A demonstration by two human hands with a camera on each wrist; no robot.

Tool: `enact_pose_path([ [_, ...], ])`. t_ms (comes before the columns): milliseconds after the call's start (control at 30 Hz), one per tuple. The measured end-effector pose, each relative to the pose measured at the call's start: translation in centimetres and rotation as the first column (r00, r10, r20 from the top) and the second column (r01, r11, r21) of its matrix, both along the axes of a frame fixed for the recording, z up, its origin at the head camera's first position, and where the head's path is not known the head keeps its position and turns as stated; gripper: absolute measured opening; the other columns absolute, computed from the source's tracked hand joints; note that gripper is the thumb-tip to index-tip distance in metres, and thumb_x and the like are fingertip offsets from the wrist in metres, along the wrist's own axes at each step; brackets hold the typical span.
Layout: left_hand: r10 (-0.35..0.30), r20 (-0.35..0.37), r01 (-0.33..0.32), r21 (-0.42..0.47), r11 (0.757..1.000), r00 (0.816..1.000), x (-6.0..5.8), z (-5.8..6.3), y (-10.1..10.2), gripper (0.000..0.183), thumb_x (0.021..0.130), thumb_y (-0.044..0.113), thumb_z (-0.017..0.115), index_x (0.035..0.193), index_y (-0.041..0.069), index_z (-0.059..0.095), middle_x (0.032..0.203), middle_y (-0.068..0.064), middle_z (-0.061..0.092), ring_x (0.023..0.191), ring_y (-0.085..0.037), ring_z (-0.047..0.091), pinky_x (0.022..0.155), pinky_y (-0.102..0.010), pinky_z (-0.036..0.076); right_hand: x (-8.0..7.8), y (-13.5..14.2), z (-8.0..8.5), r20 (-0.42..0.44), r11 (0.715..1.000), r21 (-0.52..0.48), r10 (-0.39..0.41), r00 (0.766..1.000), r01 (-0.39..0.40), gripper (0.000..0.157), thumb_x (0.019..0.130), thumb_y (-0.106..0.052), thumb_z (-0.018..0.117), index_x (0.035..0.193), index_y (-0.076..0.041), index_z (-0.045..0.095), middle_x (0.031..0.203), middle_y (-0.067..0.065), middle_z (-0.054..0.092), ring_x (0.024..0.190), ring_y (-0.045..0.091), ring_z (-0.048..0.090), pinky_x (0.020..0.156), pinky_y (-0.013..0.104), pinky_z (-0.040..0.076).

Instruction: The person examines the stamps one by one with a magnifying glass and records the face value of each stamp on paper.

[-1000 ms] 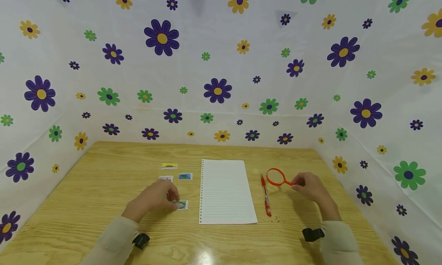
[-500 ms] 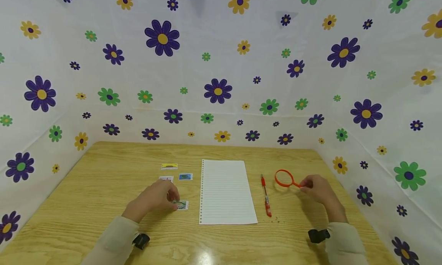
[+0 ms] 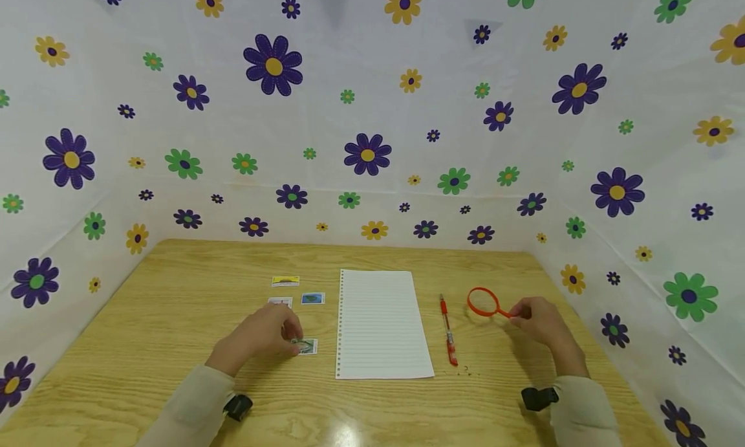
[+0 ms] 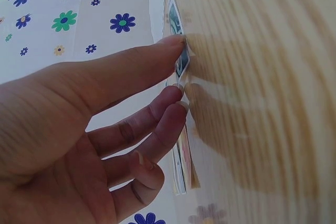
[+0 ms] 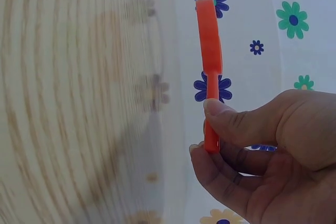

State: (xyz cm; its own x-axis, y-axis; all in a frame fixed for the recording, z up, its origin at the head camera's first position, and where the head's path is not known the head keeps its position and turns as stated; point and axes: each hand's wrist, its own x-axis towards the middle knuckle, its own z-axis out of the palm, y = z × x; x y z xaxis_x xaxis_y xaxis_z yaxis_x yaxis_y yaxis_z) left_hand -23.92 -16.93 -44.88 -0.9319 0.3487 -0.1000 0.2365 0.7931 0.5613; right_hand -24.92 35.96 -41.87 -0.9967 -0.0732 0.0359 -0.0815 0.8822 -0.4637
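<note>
My left hand [image 3: 264, 334] is at the left part of the table, its thumb and fingertips on a small greenish postage stamp [image 3: 308, 347]. In the left wrist view the thumb covers part of that stamp [image 4: 175, 17], with a fingertip at its near edge; the fingers are curled. To the right, my right hand [image 3: 541, 321] pinches the handle of a red-orange magnifying glass [image 3: 502, 312] between thumb and fingers. The right wrist view shows the magnifying glass [image 5: 210, 40] edge-on, raised off the table.
Three other stamps lie beyond my left hand: a yellow one [image 3: 285, 281], a blue one [image 3: 313, 298] and a partly covered one [image 3: 281, 301]. A lined sheet of paper [image 3: 381, 324] occupies the middle. Right of it lies a red pen [image 3: 447, 330], near dark crumbs. Flowered cloth [image 3: 372, 110] surrounds the table.
My right hand has moved right with the magnifying glass, away from the pen, slowing over the last half second. The left hand and its stamp have stayed in place.
</note>
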Motion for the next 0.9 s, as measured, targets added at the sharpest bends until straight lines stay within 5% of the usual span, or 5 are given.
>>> enact_pose_path([
  [900, -0.004, 0.001, 0.004, 0.0, 1.0, 1.0, -0.1, -0.1, 0.0, 0.016, 0.078, 0.014, 0.091, 0.08, 0.019, 0.076, 0.082, 0.004, 0.066, 0.078, -0.014, 0.057, 0.073, -0.032, 0.052, -0.3, 1.8, -1.8, 0.115, 0.994, -0.001, -0.108, 0.988, 0.108, 0.009, 0.093, -0.002, 0.071, 0.094, 0.007, 0.069, 0.089, 0.017, 0.068, 0.082, 0.025, 0.06, 0.075, 0.039, 0.053],
])
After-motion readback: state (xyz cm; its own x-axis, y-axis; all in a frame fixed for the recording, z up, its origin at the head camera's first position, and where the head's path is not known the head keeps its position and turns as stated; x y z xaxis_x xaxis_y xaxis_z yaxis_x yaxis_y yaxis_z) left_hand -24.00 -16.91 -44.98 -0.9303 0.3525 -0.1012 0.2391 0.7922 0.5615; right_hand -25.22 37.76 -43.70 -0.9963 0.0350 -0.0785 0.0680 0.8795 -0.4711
